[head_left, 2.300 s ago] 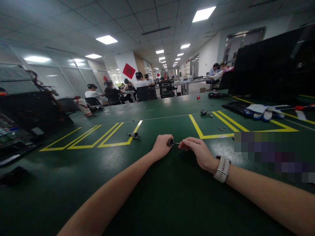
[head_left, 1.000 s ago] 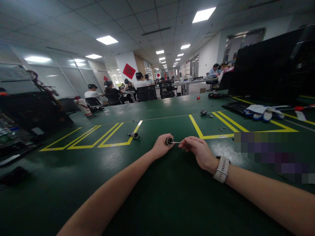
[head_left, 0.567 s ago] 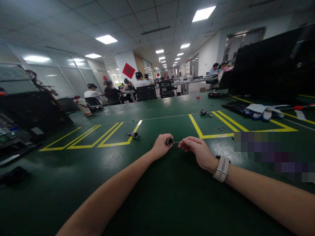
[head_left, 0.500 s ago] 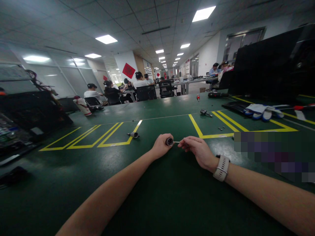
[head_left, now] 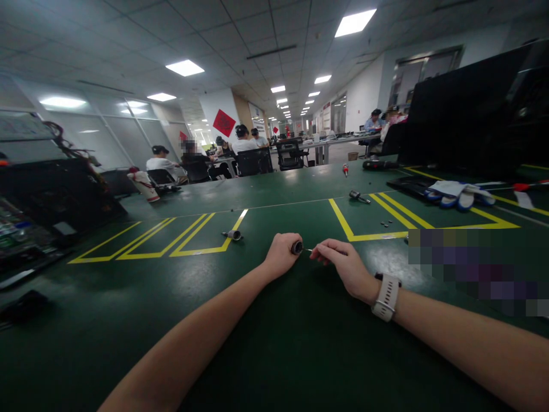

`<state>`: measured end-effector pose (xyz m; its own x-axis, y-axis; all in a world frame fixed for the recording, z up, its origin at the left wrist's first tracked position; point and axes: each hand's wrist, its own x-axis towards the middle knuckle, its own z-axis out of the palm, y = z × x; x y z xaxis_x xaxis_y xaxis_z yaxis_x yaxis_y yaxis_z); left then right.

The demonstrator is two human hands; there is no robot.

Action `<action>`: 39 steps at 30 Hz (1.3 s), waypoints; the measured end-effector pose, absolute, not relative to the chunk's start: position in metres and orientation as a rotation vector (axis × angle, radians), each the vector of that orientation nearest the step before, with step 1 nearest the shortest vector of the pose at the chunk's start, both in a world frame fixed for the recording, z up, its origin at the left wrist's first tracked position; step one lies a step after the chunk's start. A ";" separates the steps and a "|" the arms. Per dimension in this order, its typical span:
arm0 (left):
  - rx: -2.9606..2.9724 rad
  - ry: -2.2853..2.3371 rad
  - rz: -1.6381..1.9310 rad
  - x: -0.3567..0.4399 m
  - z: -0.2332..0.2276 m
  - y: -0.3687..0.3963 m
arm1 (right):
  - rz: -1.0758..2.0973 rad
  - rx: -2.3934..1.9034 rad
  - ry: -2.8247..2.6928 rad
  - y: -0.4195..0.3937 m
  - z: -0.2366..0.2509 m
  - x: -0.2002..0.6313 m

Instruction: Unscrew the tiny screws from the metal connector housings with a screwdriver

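Note:
My left hand [head_left: 281, 253] is wrapped round a dark, hollow metal cylinder [head_left: 297, 247], whose round open end faces toward me and right. A thin metal rod [head_left: 307, 249] reaches from my right hand [head_left: 341, 260] to the rim of that cylinder. My right thumb and fingers pinch it, and they hide most of it, so I cannot tell the kind of tool. Left of my hands, a similar metal part with a shaft [head_left: 234, 234] lies by a yellow tape line. Farther back on the right lies another shafted metal part [head_left: 358, 197].
Several tiny dark pieces [head_left: 386, 223] lie inside the right taped area. Beyond are a red screwdriver-like item [head_left: 345, 170], a black tool [head_left: 380, 165] and white-and-blue gloves [head_left: 458, 193]. Black equipment [head_left: 472, 114] stands at right on the green table [head_left: 274, 343]. People sit at far desks.
The rod's visible tip has shifted slightly at the cylinder's rim, and my right hand has turned a little. The cylinder has tilted slightly in my left hand.

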<state>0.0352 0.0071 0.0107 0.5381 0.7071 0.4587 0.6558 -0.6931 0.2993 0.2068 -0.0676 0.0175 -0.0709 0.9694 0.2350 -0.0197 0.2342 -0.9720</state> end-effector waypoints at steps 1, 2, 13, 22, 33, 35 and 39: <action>2.675 1.191 0.858 0.035 0.011 0.007 | 1.119 -0.979 -1.328 -0.067 0.017 0.207; 2.665 1.187 0.855 0.035 0.011 0.007 | 1.156 -0.964 -1.286 -0.066 0.017 0.208; 2.477 1.014 0.945 0.036 0.010 0.008 | 1.350 -0.855 -1.080 -0.060 0.015 0.210; 2.617 1.176 0.835 0.037 0.013 0.008 | 1.141 -0.972 -1.296 -0.067 0.018 0.208; 2.460 1.005 0.929 0.037 0.010 0.008 | 1.390 -0.848 -1.076 -0.058 0.013 0.212; 2.471 1.012 0.928 0.037 0.011 0.008 | 1.348 -0.861 -1.097 -0.061 0.015 0.211; 2.567 1.109 0.889 0.038 0.012 0.008 | 1.138 -0.929 -1.255 -0.066 0.017 0.209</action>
<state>0.0381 0.0077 0.0123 0.5355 0.7168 0.4466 0.5920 -0.6957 0.4068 0.2088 -0.0659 0.0167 -0.0401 0.9737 0.2243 -0.1280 0.2176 -0.9676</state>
